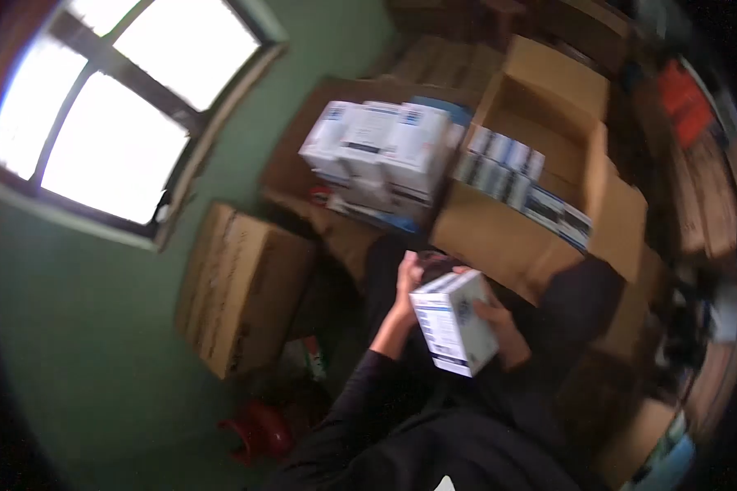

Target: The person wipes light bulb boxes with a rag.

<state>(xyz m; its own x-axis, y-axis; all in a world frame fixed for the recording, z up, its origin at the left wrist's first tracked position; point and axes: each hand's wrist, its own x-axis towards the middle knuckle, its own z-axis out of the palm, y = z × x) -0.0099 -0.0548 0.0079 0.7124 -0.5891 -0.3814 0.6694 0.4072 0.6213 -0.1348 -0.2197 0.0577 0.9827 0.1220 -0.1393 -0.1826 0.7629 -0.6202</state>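
Note:
A white printed box (454, 323) is held tilted above my lap, with blue and black print on its faces. My right hand (504, 327) grips its right side, the thumb on the near face. At the box's far left edge is my left hand (405, 286), its fingers partly hidden behind the box and closed against it. Something dark reddish, too blurred to name, shows between the hands. Beyond them stands an open cardboard carton (499, 245) with a row of small white boxes (499, 168) inside along its near wall.
Stacked white boxes (377, 151) sit on cardboard left of the carton. A closed cardboard box (241, 286) stands by the green wall (82, 327) under a bright window (115, 123). A red object (262, 430) lies at lower left. Wooden planks (704, 192) are at right.

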